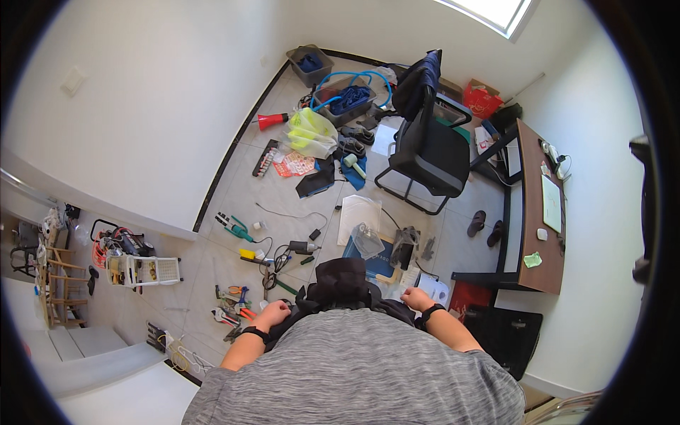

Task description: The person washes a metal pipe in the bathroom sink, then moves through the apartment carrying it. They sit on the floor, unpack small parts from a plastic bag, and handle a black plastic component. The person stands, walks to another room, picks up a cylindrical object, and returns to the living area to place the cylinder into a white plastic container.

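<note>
Directly in front of my body is a bunched black fabric thing (341,280), perhaps a bag or garment; its kind is unclear. My left hand (272,314) rests at its left side, fingers curled in against the dark cloth. At the right side my right hand (417,299) is closed, thumb and fingers drawn together. What either hand grips, if anything, is too small to make out. Left of my left hand lie pliers and other hand tools (234,304). Beyond the black fabric are a blue folder (360,253), a clear plastic bag (367,241) and a grey-black power tool (303,247).
A black office chair (432,156) stands ahead on the right, near a brown desk (531,205). Grey bins (310,65), a red megaphone (270,122), shoes and bags crowd the far floor. A white rolling cart (145,271) is at left, a black case (499,336) at right.
</note>
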Demonstrator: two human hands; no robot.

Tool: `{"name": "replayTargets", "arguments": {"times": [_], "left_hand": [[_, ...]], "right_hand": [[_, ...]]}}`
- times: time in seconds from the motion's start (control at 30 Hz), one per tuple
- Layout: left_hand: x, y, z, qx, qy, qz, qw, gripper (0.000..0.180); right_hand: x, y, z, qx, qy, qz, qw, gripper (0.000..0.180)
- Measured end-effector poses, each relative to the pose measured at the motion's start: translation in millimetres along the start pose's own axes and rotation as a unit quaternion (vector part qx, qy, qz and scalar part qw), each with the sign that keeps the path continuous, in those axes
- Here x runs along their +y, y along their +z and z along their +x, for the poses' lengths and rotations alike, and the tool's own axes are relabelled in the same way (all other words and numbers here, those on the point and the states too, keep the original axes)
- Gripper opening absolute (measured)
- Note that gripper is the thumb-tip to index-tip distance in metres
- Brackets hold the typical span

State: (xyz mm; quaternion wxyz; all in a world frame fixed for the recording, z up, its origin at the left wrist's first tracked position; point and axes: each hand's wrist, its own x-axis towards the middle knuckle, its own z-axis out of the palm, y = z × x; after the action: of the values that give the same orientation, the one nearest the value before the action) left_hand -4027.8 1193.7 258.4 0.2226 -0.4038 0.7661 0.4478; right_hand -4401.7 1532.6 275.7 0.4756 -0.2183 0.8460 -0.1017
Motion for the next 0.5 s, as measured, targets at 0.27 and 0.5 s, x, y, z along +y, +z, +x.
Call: {"name": "replayTargets", "arguments": {"times": [0.27, 0.5], "left_hand": [[-9, -13, -4, 0.01, -0.063, -0.026, 0.998, 0.025], [3, -20, -6, 0.015, -0.053, -0.04, 0.998, 0.026]], "right_hand": [[-3, 3, 0, 0.023, -0.023, -0.036, 0.999, 0.033], [-2, 5, 5, -0.001, 0.001, -0.006, 1.0, 0.033]]}}
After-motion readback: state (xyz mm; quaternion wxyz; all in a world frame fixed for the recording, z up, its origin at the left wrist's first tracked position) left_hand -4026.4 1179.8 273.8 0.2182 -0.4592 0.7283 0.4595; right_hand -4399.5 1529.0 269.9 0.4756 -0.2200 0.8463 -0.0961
